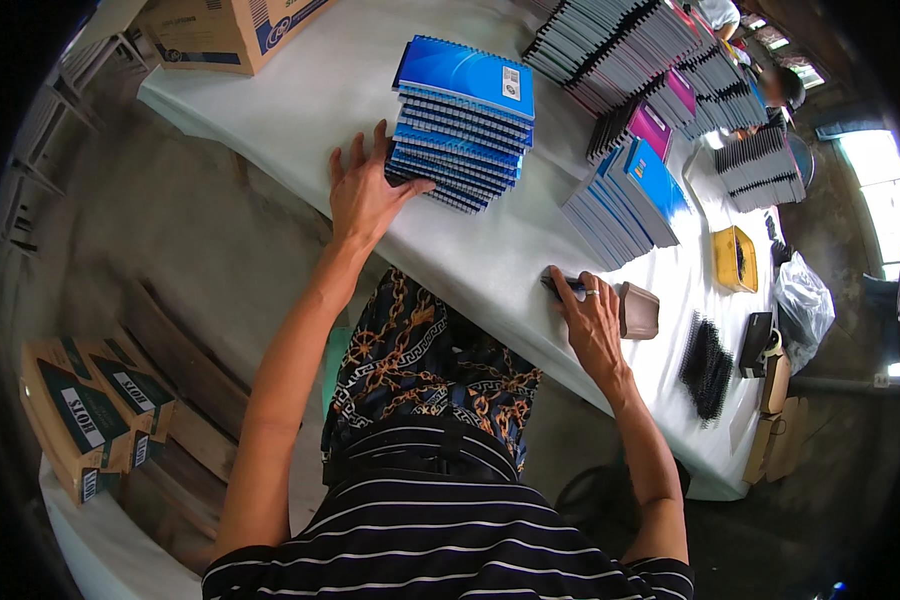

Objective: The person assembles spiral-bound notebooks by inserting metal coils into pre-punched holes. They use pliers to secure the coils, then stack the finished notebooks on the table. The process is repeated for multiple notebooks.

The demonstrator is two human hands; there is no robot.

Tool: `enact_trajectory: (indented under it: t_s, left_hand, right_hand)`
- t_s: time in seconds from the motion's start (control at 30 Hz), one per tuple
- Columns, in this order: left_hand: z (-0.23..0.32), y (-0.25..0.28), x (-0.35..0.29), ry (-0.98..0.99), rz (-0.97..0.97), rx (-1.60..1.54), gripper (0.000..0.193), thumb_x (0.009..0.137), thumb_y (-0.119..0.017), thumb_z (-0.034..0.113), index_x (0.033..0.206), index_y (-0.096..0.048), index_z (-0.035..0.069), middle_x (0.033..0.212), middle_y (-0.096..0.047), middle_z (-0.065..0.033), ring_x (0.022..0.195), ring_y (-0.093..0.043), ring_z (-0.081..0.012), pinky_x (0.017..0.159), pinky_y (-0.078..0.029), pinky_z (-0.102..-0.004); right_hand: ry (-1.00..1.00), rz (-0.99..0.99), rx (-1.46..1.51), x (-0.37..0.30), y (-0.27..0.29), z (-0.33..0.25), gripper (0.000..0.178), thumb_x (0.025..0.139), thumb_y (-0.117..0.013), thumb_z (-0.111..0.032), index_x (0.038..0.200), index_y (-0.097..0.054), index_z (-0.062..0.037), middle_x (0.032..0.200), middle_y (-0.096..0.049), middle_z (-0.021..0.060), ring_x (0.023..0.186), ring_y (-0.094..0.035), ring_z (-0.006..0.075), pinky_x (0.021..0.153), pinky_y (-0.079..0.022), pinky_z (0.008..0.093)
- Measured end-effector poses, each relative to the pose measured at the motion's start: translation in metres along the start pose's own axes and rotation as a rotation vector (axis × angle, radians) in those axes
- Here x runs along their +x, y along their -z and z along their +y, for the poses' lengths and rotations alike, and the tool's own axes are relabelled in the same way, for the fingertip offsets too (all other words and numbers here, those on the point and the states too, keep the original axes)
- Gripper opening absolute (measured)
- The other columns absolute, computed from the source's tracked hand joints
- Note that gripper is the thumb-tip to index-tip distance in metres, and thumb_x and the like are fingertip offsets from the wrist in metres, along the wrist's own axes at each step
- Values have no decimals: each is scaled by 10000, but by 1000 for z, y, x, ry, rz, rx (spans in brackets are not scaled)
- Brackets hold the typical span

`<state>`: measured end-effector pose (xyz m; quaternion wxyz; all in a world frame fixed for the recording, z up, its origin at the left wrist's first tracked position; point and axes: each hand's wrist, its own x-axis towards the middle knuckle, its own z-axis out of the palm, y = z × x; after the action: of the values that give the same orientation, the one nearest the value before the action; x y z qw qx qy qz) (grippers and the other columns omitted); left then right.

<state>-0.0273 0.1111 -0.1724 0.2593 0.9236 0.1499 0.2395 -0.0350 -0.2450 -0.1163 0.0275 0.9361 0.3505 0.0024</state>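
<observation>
A tall stack of blue spiral-bound notebooks [460, 125] stands near the table's edge, its layers slightly uneven. My left hand [368, 195] rests at the stack's left side with fingers spread and the thumb along the lower notebooks. Farther right, my right hand [595, 325] is low at the table edge, its fingers curled over a small black object [562, 284]; the hand hides most of it, so its kind does not show. Just right of that hand sits a small brown tray [640, 311].
Blue notebooks [635, 200] and bigger piles of bound books [620, 45] fill the table's far right. A yellow bin [735, 259], black plastic coils [708, 368] and a clear bag [803, 310] lie rightward. Cartons stand far left [205, 35] and lower left [85, 410]. Another person is at the far right.
</observation>
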Motion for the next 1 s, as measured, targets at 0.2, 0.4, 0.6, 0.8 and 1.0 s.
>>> enact_trajectory:
  t_s: [0.2,0.4,0.6,0.8,1.0]
  left_hand:
    - [19,17,-4,70,-60,-27,1132,626,-841,476,1480,-240,39,1368,-503,-221,1345,-371,-416,1123,-177,-592]
    - [19,15,-5,102,-69,-84,1176,612,-866,420,1484,-197,0,1344,-526,-225,1365,-310,-454,1121,-153,-606]
    - [20,10,-7,119,-51,-68,1186,600,-877,390,1486,-191,0,1363,-533,-161,1377,-293,-444,1127,-136,-598]
    - [17,7,-8,119,-35,-100,1212,578,-885,393,1491,-181,18,1387,-522,-112,1397,-269,-416,1136,-123,-583]
    - [16,5,-10,111,-24,-104,1208,572,-885,402,1488,-191,30,1392,-517,-94,1397,-273,-400,1146,-123,-577]
  right_hand:
    - [130,16,-51,-1,16,14,692,803,-728,-213,1427,-436,-145,1209,-467,211,1123,-482,367,947,-393,507]
    - [204,44,-64,22,34,1,510,856,-671,-197,1333,-527,-86,1077,-491,164,1011,-514,323,850,-452,447]
    - [526,216,-291,92,77,-37,362,878,-681,-254,1161,-608,-41,1055,-534,105,940,-536,219,832,-466,399]
    - [771,281,-397,128,76,-45,306,849,-696,-271,1055,-615,-61,1045,-549,28,1033,-521,178,890,-452,381]
    - [943,256,-666,145,78,-43,341,825,-689,-245,1104,-598,-71,1091,-528,32,1091,-502,174,989,-418,355]
